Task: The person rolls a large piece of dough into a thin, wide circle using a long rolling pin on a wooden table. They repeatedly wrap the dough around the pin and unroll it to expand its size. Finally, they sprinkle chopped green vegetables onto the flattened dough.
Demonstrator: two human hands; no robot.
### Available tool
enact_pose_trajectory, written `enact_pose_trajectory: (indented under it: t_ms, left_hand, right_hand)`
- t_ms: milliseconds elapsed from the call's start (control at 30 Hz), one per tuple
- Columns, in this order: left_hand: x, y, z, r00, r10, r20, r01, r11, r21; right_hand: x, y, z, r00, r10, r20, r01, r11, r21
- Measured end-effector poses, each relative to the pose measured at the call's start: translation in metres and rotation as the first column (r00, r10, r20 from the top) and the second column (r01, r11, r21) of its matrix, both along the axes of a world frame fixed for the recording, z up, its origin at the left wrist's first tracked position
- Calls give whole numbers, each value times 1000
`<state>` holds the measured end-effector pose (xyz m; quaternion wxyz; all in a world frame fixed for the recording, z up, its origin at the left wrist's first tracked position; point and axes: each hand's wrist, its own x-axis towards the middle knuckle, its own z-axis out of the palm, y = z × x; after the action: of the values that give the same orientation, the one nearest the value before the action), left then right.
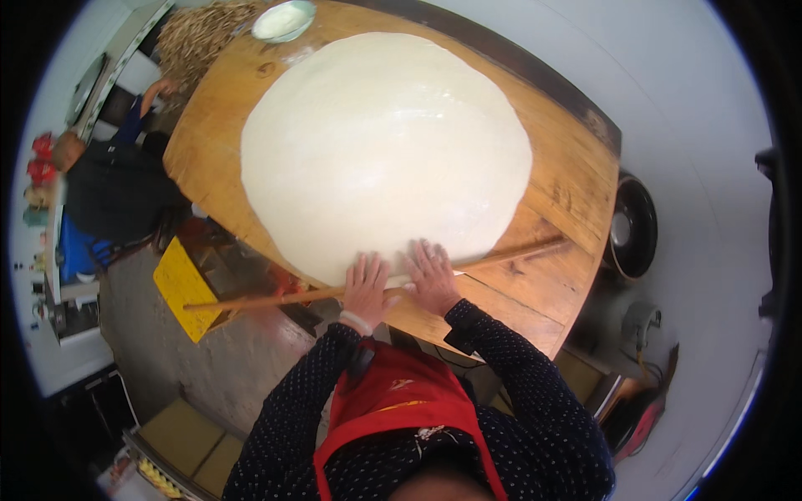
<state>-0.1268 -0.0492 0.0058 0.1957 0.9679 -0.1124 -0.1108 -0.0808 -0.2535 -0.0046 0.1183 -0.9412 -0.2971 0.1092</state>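
A large, thin round sheet of dough (388,144) covers much of the wooden table (564,181). Along its near edge lies a long thin wooden rolling pin (263,300), its left end jutting past the table and its right end over the boards. My left hand (367,285) is laid across the pin, fingers forward on the dough and thumb on the near side. Close by on the right, my right hand (432,275) straddles the pin in the same way, fingertips on the sheet. The palms hide parts of the pin and the dough's near edge.
A bowl of white flour (283,21) stands at the table's far left corner. Beyond the left edge, a person (119,188) sits reaching toward dry stalks (194,44). A yellow board (185,289) is below the pin's left end. A black round pan (631,225) leans right.
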Motion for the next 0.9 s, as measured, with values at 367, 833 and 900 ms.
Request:
enact_pose_trajectory:
  t_ms: [367,833,900]
  left_hand:
    - [65,3,-2,975,219,44,-221,975,33]
    - [5,88,-5,982,140,127,-158,978,139]
    - [19,87,-9,973,161,164,-184,974,134]
  right_hand:
    - [65,60,4,992,-89,94,88,996,18]
    - [41,-69,17,992,-128,21,129,960,-248]
    - [58,-62,14,968,-140,206,152,988,-43]
